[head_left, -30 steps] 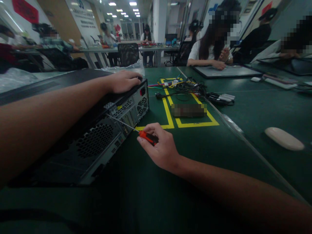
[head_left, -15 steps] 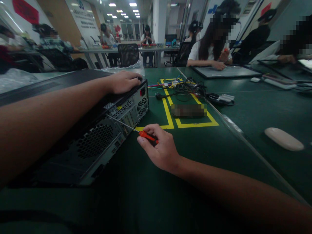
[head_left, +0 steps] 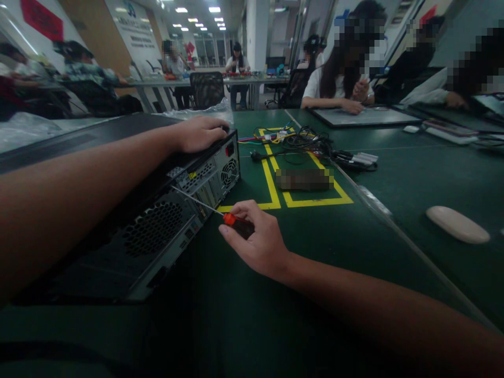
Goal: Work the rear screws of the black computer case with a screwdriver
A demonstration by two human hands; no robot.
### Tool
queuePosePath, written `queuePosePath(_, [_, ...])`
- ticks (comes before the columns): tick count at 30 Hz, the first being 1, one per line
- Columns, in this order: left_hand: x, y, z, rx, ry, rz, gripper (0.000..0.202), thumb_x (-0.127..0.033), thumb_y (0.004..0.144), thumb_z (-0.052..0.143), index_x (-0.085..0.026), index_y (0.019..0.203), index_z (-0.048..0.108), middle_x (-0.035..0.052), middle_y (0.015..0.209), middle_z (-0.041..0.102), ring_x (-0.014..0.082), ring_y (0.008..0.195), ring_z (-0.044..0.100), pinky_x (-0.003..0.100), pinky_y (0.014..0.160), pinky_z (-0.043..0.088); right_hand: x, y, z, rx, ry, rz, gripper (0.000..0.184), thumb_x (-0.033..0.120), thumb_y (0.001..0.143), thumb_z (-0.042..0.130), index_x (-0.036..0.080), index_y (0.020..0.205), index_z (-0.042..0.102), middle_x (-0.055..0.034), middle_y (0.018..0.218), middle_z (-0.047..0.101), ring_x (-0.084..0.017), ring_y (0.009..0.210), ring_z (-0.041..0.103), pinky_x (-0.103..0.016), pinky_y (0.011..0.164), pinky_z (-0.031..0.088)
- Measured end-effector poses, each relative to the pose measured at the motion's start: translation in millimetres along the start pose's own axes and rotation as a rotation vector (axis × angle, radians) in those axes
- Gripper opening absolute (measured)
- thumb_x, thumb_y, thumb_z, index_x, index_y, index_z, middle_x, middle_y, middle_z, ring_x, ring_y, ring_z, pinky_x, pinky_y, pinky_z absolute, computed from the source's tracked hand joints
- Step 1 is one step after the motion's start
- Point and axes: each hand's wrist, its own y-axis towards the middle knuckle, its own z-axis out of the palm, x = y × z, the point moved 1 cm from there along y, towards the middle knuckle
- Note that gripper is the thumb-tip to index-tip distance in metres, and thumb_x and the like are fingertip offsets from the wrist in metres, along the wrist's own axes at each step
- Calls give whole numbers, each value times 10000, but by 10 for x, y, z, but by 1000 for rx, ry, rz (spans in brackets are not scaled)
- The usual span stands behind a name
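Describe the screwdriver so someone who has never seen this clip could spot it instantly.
On the green table, find the dark computer case at the left. In front of its metal back panel, the person's right hand grips the screwdriver. Its red-and-black handle and thin metal shaft, pointing at the panel, set it apart from the tangled black cables farther back.

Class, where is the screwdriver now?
Head view, near centre: the screwdriver is in the right hand, its shaft pointing at the computer case's rear panel.
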Motion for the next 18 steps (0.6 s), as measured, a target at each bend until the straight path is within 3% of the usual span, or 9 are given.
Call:
queuePosePath(7, [50, 21, 19, -4, 0, 7, 790, -580, 1131, 302, -109, 1690, 600, 64, 1760, 643, 264, 1524, 578, 402, 1383, 393, -19, 9, 15, -4, 25, -7, 138, 352, 1051, 772, 275, 1107, 673, -20, 1029, 826, -207, 897, 802, -375, 870, 658])
queuePosePath(18, [63, 47, 26, -4, -14, -3, 860, -612, 1081, 332, -95, 1713, 604, 134, 1776, 621, 334, 1591, 569, 454, 1403, 377, 5, 15, 5, -2, 17, 4, 127, 331, 1048, 772, 272, 1094, 669, -21, 1025, 829, -203, 880, 799, -363, 860, 654])
